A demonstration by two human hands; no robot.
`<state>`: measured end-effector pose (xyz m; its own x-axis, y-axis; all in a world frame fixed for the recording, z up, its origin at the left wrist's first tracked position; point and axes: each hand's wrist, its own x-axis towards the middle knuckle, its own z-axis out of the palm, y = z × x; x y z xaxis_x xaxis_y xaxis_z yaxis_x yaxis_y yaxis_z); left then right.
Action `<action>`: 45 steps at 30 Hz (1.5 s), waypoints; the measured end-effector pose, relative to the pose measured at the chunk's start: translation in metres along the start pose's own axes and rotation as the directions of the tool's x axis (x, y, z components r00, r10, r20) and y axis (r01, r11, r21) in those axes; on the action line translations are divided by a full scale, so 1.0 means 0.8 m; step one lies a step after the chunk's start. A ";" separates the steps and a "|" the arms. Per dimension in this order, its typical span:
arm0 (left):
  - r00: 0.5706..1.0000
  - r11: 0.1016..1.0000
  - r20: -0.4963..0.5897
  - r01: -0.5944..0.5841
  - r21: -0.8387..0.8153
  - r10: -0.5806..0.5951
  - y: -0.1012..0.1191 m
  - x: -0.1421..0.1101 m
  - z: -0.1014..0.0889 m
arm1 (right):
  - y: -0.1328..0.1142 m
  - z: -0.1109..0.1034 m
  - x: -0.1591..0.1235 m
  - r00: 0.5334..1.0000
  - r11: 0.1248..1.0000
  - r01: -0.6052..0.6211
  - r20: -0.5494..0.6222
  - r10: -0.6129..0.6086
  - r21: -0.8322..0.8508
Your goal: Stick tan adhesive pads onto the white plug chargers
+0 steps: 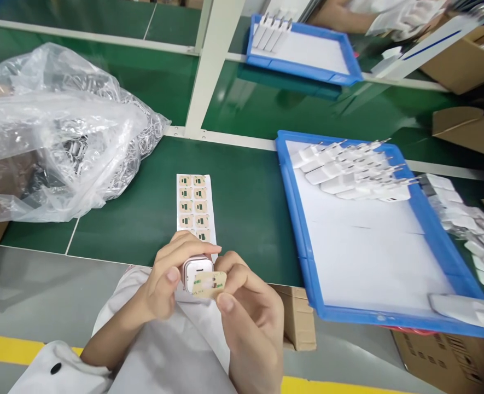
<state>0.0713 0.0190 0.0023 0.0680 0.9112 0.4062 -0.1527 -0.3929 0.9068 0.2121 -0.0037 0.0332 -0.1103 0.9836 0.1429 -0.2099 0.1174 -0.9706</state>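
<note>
A white charger (189,272) with a small port slot in its end face sits in my left hand (163,282), the fingers wrapped round its sides. My right hand (252,314) pinches a tan sticker (204,284) with green print between thumb and forefinger. The sticker lies across the lower part of the charger's end face; whether it is stuck down I cannot tell. Just beyond my hands, on the green table, is a white sheet (193,205) bearing several more tan stickers in two columns. My hands cover its near end.
At the left, a clear plastic bag (81,148) bulges with small metallic-looking parts. To the right, a blue tray (303,241) holds rows of white chargers (352,169); more are piled beyond it. Another blue tray (307,68) and a co-worker's gloved hand (406,19) are across the table.
</note>
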 end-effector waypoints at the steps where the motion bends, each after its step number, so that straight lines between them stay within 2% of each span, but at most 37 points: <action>1: 1.000 1.000 -0.004 -0.012 0.019 0.012 0.000 0.001 -0.001 | 0.002 0.000 0.000 1.000 1.000 -0.007 -0.002 0.007 0.007; 12: 0.992 0.980 -0.007 -0.127 0.153 0.130 -0.002 0.011 -0.007 | 0.007 0.002 0.004 0.996 0.996 -0.084 0.023 0.083 0.041; 24: 0.993 0.984 0.032 -0.118 0.136 0.115 0.001 0.010 -0.007 | 0.009 0.002 0.007 0.997 0.992 -0.064 0.038 0.061 0.105; 30: 0.993 0.977 0.016 -0.121 0.176 0.120 0.001 0.010 -0.006 | 0.005 0.006 0.009 0.997 0.991 -0.074 0.038 0.070 0.115; 37: 0.993 0.981 0.012 -0.122 0.151 0.121 0.003 0.011 -0.005 | 0.005 0.004 0.008 0.996 0.986 -0.082 0.040 0.077 0.143; 42: 0.993 0.983 0.008 -0.120 0.137 0.120 0.002 0.012 -0.005 | 0.000 0.007 0.006 0.980 0.962 -0.192 -0.011 0.198 0.197; 45: 0.993 0.984 0.009 -0.118 0.135 0.118 0.002 0.012 -0.005 | -0.002 0.009 0.006 0.977 0.953 -0.203 -0.014 0.211 0.224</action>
<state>0.0678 0.0279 0.0070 0.0587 0.8574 0.5113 -0.0253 -0.5107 0.8594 0.2046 0.0001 0.0365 -0.1381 0.9881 -0.0682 -0.3957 -0.1181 -0.9107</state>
